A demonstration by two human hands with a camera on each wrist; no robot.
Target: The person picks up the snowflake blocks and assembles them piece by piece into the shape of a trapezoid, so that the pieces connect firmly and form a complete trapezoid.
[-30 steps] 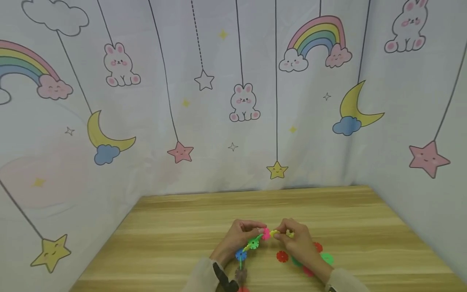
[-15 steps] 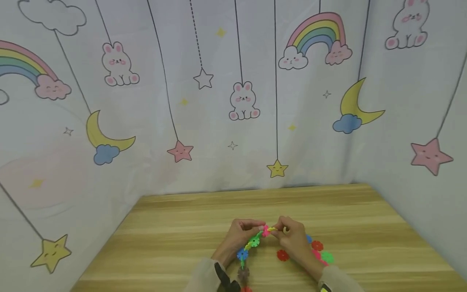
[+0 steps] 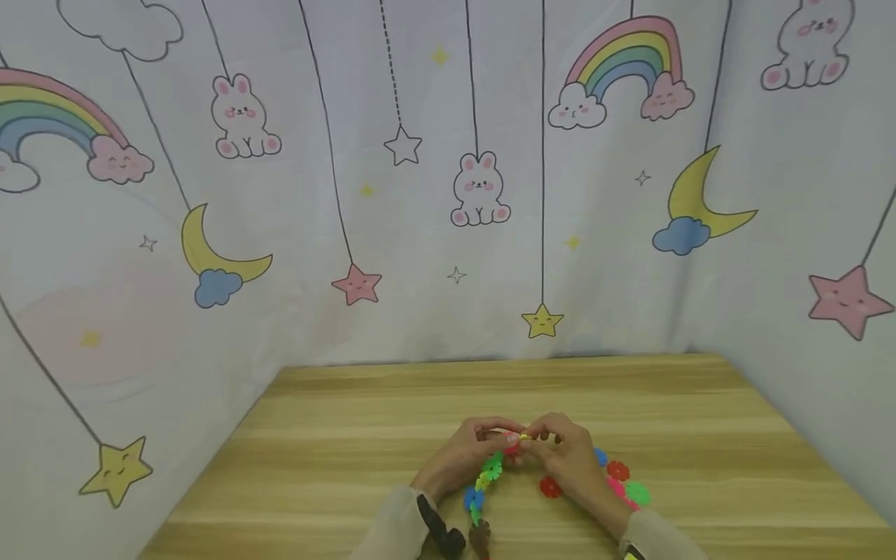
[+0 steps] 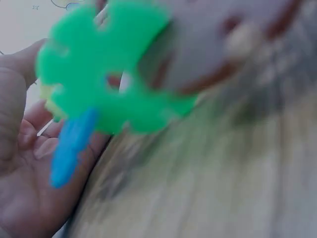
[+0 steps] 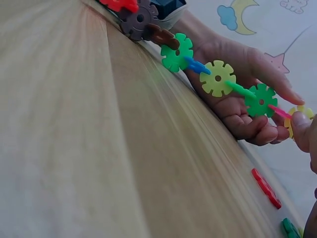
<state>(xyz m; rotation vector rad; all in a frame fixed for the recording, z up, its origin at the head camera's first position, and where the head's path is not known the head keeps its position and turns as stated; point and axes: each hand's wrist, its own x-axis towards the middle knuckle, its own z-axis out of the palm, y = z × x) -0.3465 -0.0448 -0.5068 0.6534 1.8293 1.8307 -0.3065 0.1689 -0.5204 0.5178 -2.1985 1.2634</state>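
A chain of slotted plastic flower discs hangs from my left hand (image 3: 458, 451), whose thumb and fingers pinch its pink disc (image 3: 512, 443). Down the chain come a green disc (image 3: 493, 467), a blue disc (image 3: 474, 498) and a brown disc (image 3: 479, 537). My right hand (image 3: 567, 451) pinches a yellow disc (image 3: 525, 437) against the pink one; fingers partly hide where they meet. In the right wrist view, the pink disc (image 5: 280, 111) stands edge-on beside the yellow disc. Close up in the left wrist view are a green disc (image 4: 89, 64) and a blue disc (image 4: 74, 146).
Loose discs lie by my right forearm: a red disc (image 3: 550, 488), another red disc (image 3: 618, 470), a blue disc (image 3: 600, 456), a green disc (image 3: 638, 493) and pink ones. A printed curtain (image 3: 420, 327) hangs behind the wooden table (image 3: 336, 435).
My hands have drawn closer together, and the left fingers now reach over the pink disc to the yellow one. The chain below has twisted slightly. The head view has shifted a little.
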